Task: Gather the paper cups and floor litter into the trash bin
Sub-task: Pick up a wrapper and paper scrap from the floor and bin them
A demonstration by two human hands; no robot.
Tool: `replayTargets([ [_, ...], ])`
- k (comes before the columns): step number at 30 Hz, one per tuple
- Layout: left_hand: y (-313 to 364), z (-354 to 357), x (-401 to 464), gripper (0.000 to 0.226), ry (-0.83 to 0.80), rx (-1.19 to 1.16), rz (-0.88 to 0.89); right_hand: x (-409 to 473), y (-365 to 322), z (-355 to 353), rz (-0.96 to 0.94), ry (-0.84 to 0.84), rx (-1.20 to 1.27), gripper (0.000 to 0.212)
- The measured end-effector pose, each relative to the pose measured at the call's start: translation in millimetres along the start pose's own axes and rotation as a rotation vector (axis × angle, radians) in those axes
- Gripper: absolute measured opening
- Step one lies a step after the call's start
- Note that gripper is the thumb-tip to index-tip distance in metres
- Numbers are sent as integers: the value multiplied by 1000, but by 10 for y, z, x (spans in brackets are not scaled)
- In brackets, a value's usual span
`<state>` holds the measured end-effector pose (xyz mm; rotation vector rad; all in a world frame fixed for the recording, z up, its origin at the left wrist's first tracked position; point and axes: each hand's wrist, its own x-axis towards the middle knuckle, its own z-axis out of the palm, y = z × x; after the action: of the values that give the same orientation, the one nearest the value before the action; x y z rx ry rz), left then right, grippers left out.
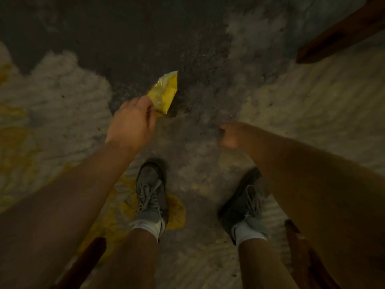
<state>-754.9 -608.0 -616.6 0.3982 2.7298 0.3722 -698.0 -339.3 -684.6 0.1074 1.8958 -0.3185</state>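
A yellow wrapper (pixel 164 93) sits just above the middle of the frame, over the dark patch of the rough floor (pixel 291 105). The left hand (pixel 132 122) has it pinched at its lower left corner, the fingers (pixel 149 103) closed on that edge while the rest of the packet sticks up and to the right. Whether its far end rests on the floor or is already lifted clear cannot be told from this view. The right hand (pixel 233 135), right of centre, is curled loosely and holds nothing that can be seen.

The wrapper looks like thin, crinkled plastic film: very light, limp and a little slick, so it should bend and flap rather than hold its shape. A corner pinch seems enough for its weight, though gathering more of it into the palm would likely guard against it slipping out.

Two grey shoes (pixel 152 190) stand below the hands. No paper cups or trash bin appear in this view.
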Motion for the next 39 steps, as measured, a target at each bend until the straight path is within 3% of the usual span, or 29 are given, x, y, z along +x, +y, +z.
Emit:
replayTargets([
  [4, 567, -796, -177, 6, 33, -84, -4, -923, 47, -534, -20, 148, -89, 46],
  [9, 1522, -2044, -280, 6, -31, -89, 69, -2476, 230, -1073, 2, 329, 149, 30],
  [13, 2443, -3085, -246, 8, -17, -55, 212, -3691, 447, -1542, 38, 521, 325, 30],
  [21, 4355, -4513, -85, 6, 37, 6, 449, -5709, 1558, -2342, 135, 914, 460, 21],
  [28, 5962, -5020, 123, 9, 113, -2, 629, -6911, 2744, -2530, 309, 1113, 497, 26],
  [39, 8008, -4817, 905, 10, -6, 6, 1003, -7671, 4145, -2417, 639, 1100, 670, 32],
])
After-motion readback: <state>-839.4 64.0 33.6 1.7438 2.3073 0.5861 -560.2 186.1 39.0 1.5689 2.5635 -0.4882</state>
